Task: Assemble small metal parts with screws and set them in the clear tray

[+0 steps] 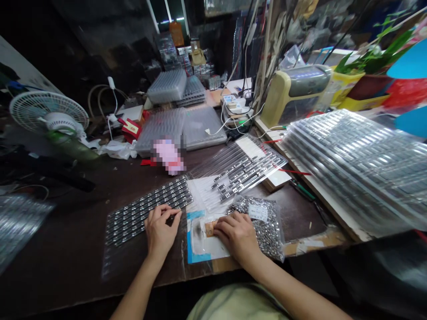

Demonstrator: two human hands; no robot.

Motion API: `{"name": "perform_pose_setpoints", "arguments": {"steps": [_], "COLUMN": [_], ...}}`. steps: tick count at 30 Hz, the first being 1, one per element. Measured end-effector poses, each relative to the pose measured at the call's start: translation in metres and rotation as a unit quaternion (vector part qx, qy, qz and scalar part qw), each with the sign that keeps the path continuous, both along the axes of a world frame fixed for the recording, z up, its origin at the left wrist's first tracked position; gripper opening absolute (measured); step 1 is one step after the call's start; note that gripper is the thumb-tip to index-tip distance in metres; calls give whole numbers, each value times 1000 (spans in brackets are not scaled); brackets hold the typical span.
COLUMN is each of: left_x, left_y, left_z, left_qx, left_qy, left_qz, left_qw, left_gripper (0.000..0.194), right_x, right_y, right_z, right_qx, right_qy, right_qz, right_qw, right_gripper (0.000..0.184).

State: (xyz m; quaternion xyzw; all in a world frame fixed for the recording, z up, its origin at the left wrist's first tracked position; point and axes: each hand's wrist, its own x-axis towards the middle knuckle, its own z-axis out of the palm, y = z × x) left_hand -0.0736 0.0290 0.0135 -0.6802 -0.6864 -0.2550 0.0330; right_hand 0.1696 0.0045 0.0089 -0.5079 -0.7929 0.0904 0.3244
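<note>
My left hand point(163, 229) is at the right part of a clear plastic tray filled with rows of dark, shiny metal parts point(140, 213). Its thumb and forefinger come together in a pinch; whatever lies between them is too small to make out. My right hand point(238, 235) rests over a white sheet with blue edges point(213, 253), fingers curled and tips at a small brown block point(210, 228). Those fingertips are partly hidden, so any small thing in them does not show. Touching that hand's right side is a clear bag of small metal pieces point(270, 233) with a white label.
Behind the hands lies another clear tray point(247, 171), partly filled with metal parts. Stacked clear trays point(353, 160) cover the right side. A white fan point(50, 113) stands at the left; a power strip point(236, 105) with cables sits at the back. Green-handled pliers point(303, 190) lie right.
</note>
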Motion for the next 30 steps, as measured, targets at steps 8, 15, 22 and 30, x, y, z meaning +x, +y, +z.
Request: {"name": "perform_pose_setpoints", "arguments": {"steps": [8,15,22,30], "left_x": [27,103,68,43], "left_y": [14,81,51,-20], "left_z": [16,25,27,10], "left_qx": [1,-55,-132,-258], "left_qy": [-15,-38,-329,-511], "left_qz": [-81,-162,-162,-99], "left_qw": [997,985,921,814], "left_gripper": [11,7,23,41], "right_x": [-7,3,28,-11], "right_y": [2,0,5,25], "right_z": [-4,1,7,10], "right_qx": [-14,6,12,29], "right_qy": [-14,-69,-111,-224], "right_qz": [3,-19,-27,15], "right_qw": [1000,997,993,974], "right_gripper": [10,13,11,6]}}
